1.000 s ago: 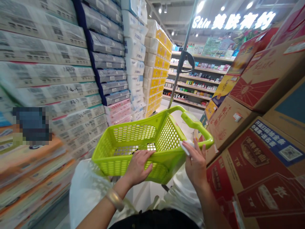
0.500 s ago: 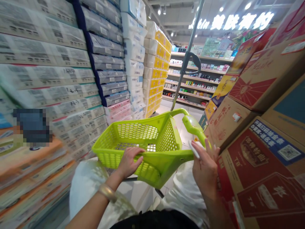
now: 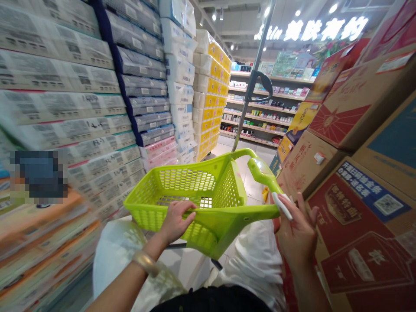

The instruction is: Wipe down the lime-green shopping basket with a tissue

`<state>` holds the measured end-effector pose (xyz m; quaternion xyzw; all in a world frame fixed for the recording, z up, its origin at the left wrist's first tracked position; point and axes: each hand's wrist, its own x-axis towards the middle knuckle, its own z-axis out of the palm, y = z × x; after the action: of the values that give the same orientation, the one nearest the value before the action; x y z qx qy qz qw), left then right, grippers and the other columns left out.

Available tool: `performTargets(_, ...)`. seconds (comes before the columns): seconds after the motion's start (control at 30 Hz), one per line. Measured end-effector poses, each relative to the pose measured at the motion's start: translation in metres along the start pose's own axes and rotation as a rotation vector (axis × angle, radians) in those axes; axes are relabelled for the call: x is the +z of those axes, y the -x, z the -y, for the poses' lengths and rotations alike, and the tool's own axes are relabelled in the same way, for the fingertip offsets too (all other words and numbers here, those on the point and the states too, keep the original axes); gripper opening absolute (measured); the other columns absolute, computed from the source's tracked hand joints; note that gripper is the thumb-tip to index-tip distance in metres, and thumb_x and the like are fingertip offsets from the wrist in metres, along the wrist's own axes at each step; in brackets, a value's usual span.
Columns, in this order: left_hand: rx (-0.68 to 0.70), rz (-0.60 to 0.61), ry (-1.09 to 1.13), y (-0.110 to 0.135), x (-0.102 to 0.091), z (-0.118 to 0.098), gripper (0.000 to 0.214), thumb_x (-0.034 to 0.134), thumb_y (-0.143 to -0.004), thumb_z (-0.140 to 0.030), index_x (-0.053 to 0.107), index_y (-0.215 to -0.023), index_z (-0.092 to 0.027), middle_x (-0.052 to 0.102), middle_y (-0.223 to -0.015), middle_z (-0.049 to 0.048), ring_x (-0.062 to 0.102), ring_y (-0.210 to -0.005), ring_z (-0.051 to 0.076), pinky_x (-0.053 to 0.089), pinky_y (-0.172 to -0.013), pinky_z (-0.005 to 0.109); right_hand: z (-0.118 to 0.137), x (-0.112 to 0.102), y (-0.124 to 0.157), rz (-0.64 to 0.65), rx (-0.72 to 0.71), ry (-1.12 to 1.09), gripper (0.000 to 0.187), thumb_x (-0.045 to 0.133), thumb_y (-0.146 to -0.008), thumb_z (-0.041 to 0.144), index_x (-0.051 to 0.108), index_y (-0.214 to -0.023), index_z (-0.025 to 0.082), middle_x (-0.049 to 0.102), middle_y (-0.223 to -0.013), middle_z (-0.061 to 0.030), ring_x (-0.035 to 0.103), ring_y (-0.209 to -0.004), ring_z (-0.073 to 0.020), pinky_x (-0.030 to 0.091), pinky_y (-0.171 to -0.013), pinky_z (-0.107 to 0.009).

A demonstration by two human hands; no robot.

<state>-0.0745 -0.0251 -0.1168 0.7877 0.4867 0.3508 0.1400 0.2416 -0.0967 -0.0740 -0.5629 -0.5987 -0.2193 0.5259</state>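
Observation:
A lime green plastic shopping basket [image 3: 182, 184] with a looped handle hangs in front of me, empty inside. My left hand [image 3: 175, 221] grips its near rim, fingers curled over the edge. My right hand [image 3: 297, 232] is at the near end of the green handle [image 3: 264, 173], pinching a small folded white cloth [image 3: 282, 205] against it. A bangle sits on my left wrist.
Stacked tissue packs [image 3: 81, 108] wall the left side. Red and brown cardboard cartons [image 3: 357, 186] pile up on the right, close to my right hand. A grey pole [image 3: 253, 82] rises behind the basket. Shelves of small goods [image 3: 266, 117] stand at the aisle's far end.
My right hand with the white cloth has slid rightward and down along the handle toward its near end. The basket has tilted slightly. My left hand shifted from the basket's outer wall onto its rim.

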Motion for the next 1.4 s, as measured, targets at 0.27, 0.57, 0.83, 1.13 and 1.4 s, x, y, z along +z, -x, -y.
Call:
performTargets(0.27, 0.051, 0.012, 0.048, 0.0, 0.02, -0.013, 0.027, 0.048, -0.083, -0.042, 0.064, -0.094, -0.022, 0.071, -0.09, 0.0039, 0.062, -0.088, 0.023, 0.039, -0.091, 0.042, 0.016, 0.015, 0.009, 0.169, -0.129, -0.032, 0.04, 0.041, -0.086, 0.008, 0.067, -0.114, 0.021, 0.072, -0.118, -0.006, 0.045, -0.136, -0.0273, 0.008, -0.119, -0.058)
performTargets(0.57, 0.036, 0.043, 0.072, -0.024, 0.023, 0.002, 0.029, 0.046, -0.087, -0.04, 0.069, -0.088, -0.023, 0.074, -0.092, 0.0027, 0.065, -0.091, 0.022, 0.041, -0.089, 0.038, 0.001, -0.004, -0.001, 0.141, -0.089, 0.045, 0.041, 0.04, -0.084, 0.009, 0.067, -0.112, 0.023, 0.073, -0.115, -0.0052, 0.046, -0.136, -0.029, 0.002, -0.118, -0.063)
performTargets(0.83, -0.005, 0.053, 0.013, -0.044, 0.011, 0.018, 0.033, 0.047, -0.087, -0.046, 0.071, -0.089, -0.024, 0.074, -0.097, 0.0046, 0.063, -0.099, 0.024, 0.036, -0.103, 0.046, -0.011, -0.022, -0.002, 0.148, 0.041, -0.131, 0.035, 0.044, -0.09, 0.017, 0.068, -0.115, 0.023, 0.07, -0.121, -0.0071, 0.052, -0.131, -0.0256, 0.035, -0.114, -0.051)
performTargets(1.13, 0.305, 0.097, 0.201, -0.037, 0.008, -0.1, 0.04, 0.04, -0.095, -0.032, 0.054, -0.131, -0.021, 0.058, -0.131, 0.0096, 0.051, -0.123, 0.023, 0.039, -0.108, 0.042, 0.028, -0.009, 0.012, 0.329, -0.204, -0.32, 0.044, 0.041, -0.09, 0.005, 0.064, -0.122, 0.025, 0.069, -0.124, -0.0027, 0.051, -0.132, -0.0215, 0.026, -0.119, -0.05)
performTargets(1.4, 0.287, 0.108, 0.218, -0.043, 0.02, -0.122, 0.032, 0.04, -0.093, -0.028, 0.061, -0.116, -0.018, 0.066, -0.113, 0.0094, 0.056, -0.108, 0.023, 0.04, -0.104, 0.043, 0.026, 0.007, 0.004, 0.157, -0.091, -0.33, 0.033, 0.044, -0.094, 0.012, 0.067, -0.116, 0.022, 0.07, -0.121, -0.0068, 0.054, -0.129, -0.0241, 0.032, -0.116, -0.053)
